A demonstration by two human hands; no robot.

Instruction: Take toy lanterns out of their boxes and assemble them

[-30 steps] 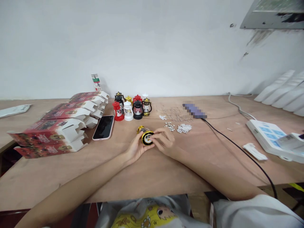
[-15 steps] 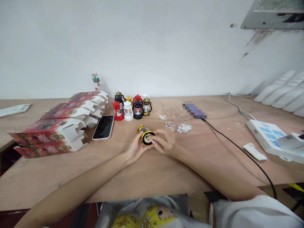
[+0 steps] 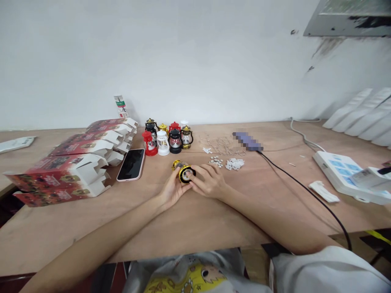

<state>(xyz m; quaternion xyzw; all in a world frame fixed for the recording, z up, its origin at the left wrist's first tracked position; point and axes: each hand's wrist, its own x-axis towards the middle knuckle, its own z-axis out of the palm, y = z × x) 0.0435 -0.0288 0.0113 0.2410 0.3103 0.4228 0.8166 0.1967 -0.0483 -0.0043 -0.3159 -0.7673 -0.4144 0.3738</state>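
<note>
A small gold toy lantern (image 3: 176, 164) lies tilted in my left hand (image 3: 170, 192), whose fingers and thumb wrap round its body. Its round base (image 3: 185, 176), black-rimmed with a pale centre, faces me. My right hand (image 3: 211, 182) is closed, with fingertips and thumb pressed together at that base. Whatever small thing may be between those fingertips is hidden. Beyond the hands lie several button cells (image 3: 216, 162), a heap of small white plastic pieces (image 3: 235, 164) and thin bent wires (image 3: 224, 145).
Several toy lanterns in red, white (image 3: 163, 143), black and gold stand behind. At left are a phone (image 3: 131, 165) and red printed boxes (image 3: 73, 169) with open flaps. A purple device (image 3: 248, 141) trails a black cable. A white power strip (image 3: 342, 171) lies right.
The view has shifted slightly. My right fingertips have moved over the centre of the lantern's base, covering more of it. My left hand keeps its hold.
</note>
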